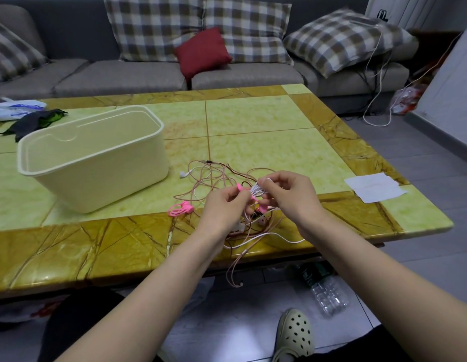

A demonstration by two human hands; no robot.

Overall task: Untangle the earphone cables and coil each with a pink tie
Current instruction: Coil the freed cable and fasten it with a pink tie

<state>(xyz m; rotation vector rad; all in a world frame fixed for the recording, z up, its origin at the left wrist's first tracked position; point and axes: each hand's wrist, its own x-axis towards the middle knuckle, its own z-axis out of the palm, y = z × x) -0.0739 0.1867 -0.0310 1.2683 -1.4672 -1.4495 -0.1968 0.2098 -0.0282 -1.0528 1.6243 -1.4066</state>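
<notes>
**Head view** (single camera, looking down over both forearms).

Centre of frame: the right hand [287, 194] pinches a white earphone cable [258, 189] between thumb and curled fingers. The cable is folded into a short bundle of parallel strands, and the grip keeps its loops from springing apart.

The left hand [224, 205], fingers curled, pinches a pink tie [240, 188] whose band crosses the bundle at its waist. One hand thus steadies while the other binds. Both hands are raised slightly above the table [253, 118], probably to leave room for passing the tie around.

Beneath and behind the hands lies the tangle [214, 176] of rose-coloured and dark cables. A white earbud [184, 174] sits at its left edge, and one loop hangs over the table's near rim toward the floor. These cables appear not yet sorted.

Just left of the left hand, the spare pink ties [180, 208] rest on the table within easy reach.

Left of centre stands an open cream bin [96, 158], plausibly the destination for finished coils. At the right edge of the table lies a white paper slip [374, 188].

Judgement: one cable is at the binding stage. Whether the tie is fastened cannot be told, since the fingers hide its end.
</notes>
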